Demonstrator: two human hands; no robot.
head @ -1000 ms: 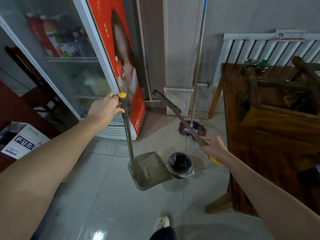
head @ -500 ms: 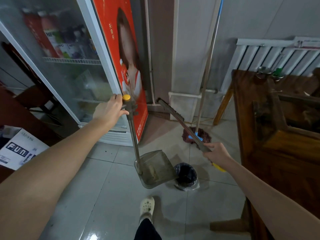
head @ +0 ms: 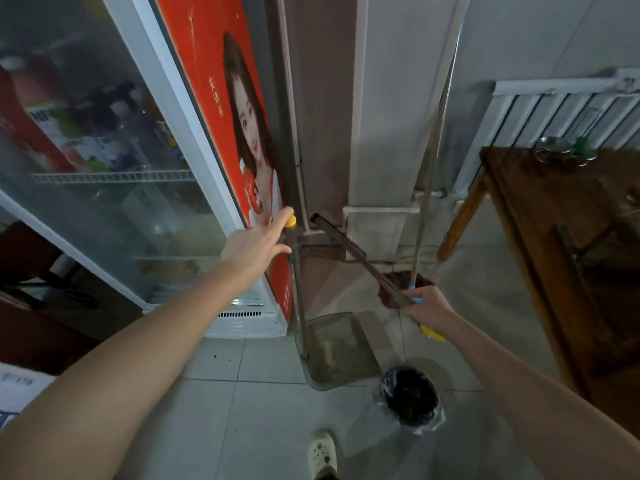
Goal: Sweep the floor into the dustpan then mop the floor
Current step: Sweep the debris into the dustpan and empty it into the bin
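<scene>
A grey long-handled dustpan [head: 341, 355] stands on the tiled floor beside the fridge, dirt in its tray. My left hand [head: 254, 245] is at the yellow-capped top of its handle, which sits loosely between my thumb and straightened fingers. My right hand [head: 427, 306] grips the broom [head: 349, 251] near its yellow end. The broom is lifted, its brush head pointing into the wall corner. A mop [head: 427, 174] leans against the wall, its reddish head [head: 398, 282] on the floor just behind my right hand.
A small bin with a black liner [head: 410, 396] stands right of the dustpan. A glass-door fridge [head: 104, 168] fills the left, a wooden table [head: 554, 237] the right, with a radiator [head: 561, 112] behind it. A cardboard box [head: 17, 386] lies at far left. My shoe [head: 322, 452] is below.
I have stepped closer to the corner, bringing dustpan and broom along. My left hand's fingers have loosened from a fist to nearly straight on the handle top.
</scene>
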